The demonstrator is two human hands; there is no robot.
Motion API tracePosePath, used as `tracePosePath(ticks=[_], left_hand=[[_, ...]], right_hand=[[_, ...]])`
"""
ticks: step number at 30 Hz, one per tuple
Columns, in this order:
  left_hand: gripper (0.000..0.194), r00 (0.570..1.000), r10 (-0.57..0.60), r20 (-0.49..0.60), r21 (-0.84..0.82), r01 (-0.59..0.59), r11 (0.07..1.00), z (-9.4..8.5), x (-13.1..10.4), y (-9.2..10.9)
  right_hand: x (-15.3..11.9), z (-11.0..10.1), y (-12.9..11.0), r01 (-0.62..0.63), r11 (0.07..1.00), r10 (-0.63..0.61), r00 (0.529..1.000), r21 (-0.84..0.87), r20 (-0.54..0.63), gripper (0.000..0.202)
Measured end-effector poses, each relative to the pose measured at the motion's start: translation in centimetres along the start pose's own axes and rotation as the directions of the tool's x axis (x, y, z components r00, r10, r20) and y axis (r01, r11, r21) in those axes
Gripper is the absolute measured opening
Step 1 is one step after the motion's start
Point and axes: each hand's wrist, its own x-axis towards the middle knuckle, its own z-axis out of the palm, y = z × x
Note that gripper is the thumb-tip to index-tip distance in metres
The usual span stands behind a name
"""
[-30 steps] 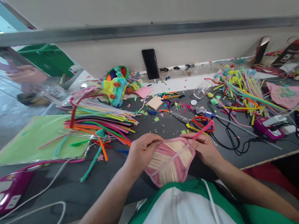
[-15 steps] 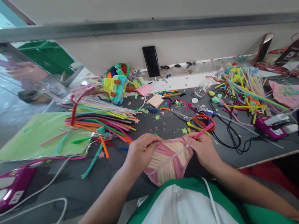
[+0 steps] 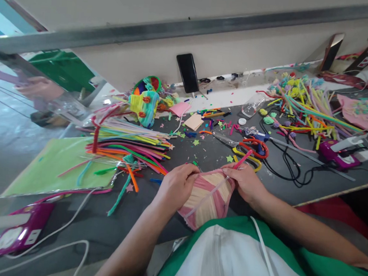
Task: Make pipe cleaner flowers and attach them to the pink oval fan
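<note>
Had at far left, on the dark grey table, a glossy magenta power strip with white cable running from it, and behind that a light green sheet in clear plastic. Saw a green plastic bin beyond the table. Had next a multicoloured bundle of fuzzy stems partly over the sheet, and behind the bundle a yellow-and-blue fuzzy craft piece with orange spots. Pinched with the left hand, thumb against fingers, the upper left edge of a flat pink-and-cream striped piece with pink edging. Held this piece tilted between both hands, close in front of the green-and-white garment. Had beyond it a black phone leaning on the wall and, nearer, beige paper squares. Grasped with the right hand the piece's upper right corner, with a bright pink fuzzy stem sticking up there. Had just beyond that hand red-handled scissors, then farther right a loose heap of coloured stems and a pink sheet.
</note>
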Motion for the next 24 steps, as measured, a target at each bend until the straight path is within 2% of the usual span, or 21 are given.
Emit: tracePosePath(ticks=[3,7,9,12,14,18,21,24], left_hand=[[0.016,0.996,0.067,0.060,0.125,-0.074,0.989,-0.5,0.3,0.4],[0.021,0.981,0.182,0.064,0.238,-0.192,0.952,-0.1,0.9,2.3],[0.022,0.969,0.238,0.066,0.174,-0.246,0.954,0.8,1.1,3.3],[0.021,0.970,0.242,0.035,0.062,-0.244,0.968,2.4,1.1,4.0],[0.019,0.970,0.240,0.029,0.045,-0.242,0.969,3.1,0.9,4.0],[0.019,0.973,0.230,0.011,0.001,-0.230,0.973,3.3,0.5,3.9],[0.020,0.979,0.202,-0.017,-0.064,-0.203,0.977,3.0,0.3,3.9],[0.022,0.983,0.185,-0.021,-0.137,-0.186,0.973,3.0,0.3,3.7]], right_hand=[[0.0,-0.2,0.3,-0.011,1.000,0.012,1.000,-0.027,0.005,0.017],[-0.2,-0.1,0.3,-0.026,1.000,0.026,1.000,-0.016,0.012,0.015],[-0.3,-0.1,0.2,-0.024,1.000,0.023,0.999,0.012,0.040,0.014],[-0.5,-0.1,0.1,-0.028,0.999,0.027,0.998,0.023,0.065,0.011],[-0.7,-0.1,0.0,-0.035,0.999,0.035,0.997,-0.002,0.064,0.010],[-1.5,-0.4,-0.5,-0.066,0.997,0.070,0.994,-0.047,0.087,0.013],[-2.1,-1.0,-0.9,-0.124,0.992,0.122,0.984,0.015,0.127,0.032],[-2.3,-1.9,-1.0,-0.157,0.985,0.139,0.967,0.067,0.215,0.045]])
